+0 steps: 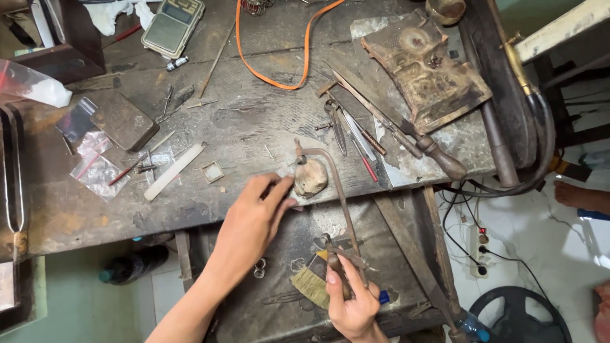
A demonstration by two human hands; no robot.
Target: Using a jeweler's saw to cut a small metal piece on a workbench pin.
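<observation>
My right hand [351, 300] grips the handle of a jeweller's saw frame [337, 190], whose metal bow arches from the handle up to the bench edge. My left hand [254, 222] rests at the front edge of the workbench [241, 127], fingers pinched on something small against a rounded, worn bench peg [311, 178]. What the fingers hold is too small to make out. The top of the saw frame meets the peg right beside my left fingertips.
Files and a wooden-handled tool [406, 136] lie to the right of the peg. An orange cord [273, 76], a digital scale [171, 25], a dark tin [124, 121], plastic bags [95, 165] and a pale strip [173, 171] lie on the bench. A brush [310, 286] lies in the tray below.
</observation>
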